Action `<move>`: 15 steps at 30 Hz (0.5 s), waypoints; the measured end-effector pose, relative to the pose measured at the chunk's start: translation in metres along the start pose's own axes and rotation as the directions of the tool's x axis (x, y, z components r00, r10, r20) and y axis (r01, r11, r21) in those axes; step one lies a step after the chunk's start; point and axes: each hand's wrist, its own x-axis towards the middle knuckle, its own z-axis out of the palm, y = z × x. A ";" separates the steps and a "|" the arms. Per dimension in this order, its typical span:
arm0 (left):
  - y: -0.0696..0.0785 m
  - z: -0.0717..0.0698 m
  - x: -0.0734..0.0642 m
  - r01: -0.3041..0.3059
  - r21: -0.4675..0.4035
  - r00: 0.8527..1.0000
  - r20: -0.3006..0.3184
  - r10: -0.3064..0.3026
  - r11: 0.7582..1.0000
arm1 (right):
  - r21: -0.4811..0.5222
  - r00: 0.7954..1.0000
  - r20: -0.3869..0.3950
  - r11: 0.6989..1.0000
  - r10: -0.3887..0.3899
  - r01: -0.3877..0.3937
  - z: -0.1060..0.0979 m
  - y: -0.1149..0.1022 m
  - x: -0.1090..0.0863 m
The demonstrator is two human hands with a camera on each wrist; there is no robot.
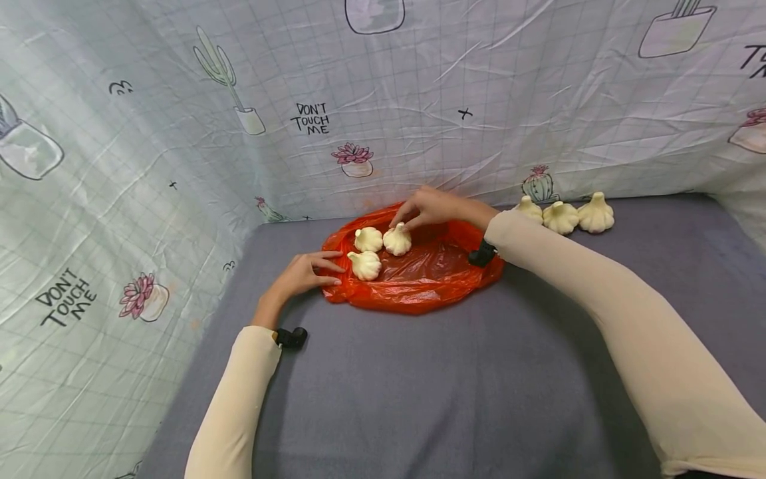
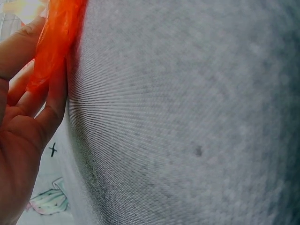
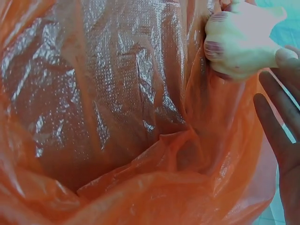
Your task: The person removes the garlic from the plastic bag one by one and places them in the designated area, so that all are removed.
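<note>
A red plastic bag (image 1: 419,276) lies spread open on the grey cloth. Three garlic bulbs rest at its left part: an upper-left bulb (image 1: 368,239), a lower bulb (image 1: 366,265) and a right-hand bulb (image 1: 397,240). My right hand (image 1: 432,205) reaches over the back of the bag and pinches the right-hand bulb by its stem. In the right wrist view, fingertips meet the stem of this garlic bulb (image 3: 241,44), while other fingers stay extended. At the left edge, my left hand (image 1: 308,271) holds the bag's rim (image 2: 56,42) between thumb and fingers; some fingertips are hidden by plastic.
Three more garlic bulbs stand in a row at the back right: a partly covered one (image 1: 529,209) behind the right sleeve, a middle one (image 1: 560,217) and an end one (image 1: 596,213). A patterned cloth wall (image 1: 419,133) rises behind and on the left.
</note>
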 end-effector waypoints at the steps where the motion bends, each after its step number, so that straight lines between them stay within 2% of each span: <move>1: 0.000 0.000 0.000 0.000 0.000 1.000 -0.001 0.000 1.000 | 0.007 1.000 0.003 1.000 0.000 0.000 0.000 -0.001 0.000; 10: 0.001 0.000 0.001 0.000 -0.001 1.000 -0.004 0.000 1.000 | 0.055 0.998 -0.009 0.997 0.056 -0.055 0.008 -0.009 -0.001; 15: 0.001 0.000 0.001 0.000 -0.001 1.000 -0.001 0.000 1.000 | 0.059 0.999 -0.005 0.997 0.045 -0.044 0.011 -0.009 0.000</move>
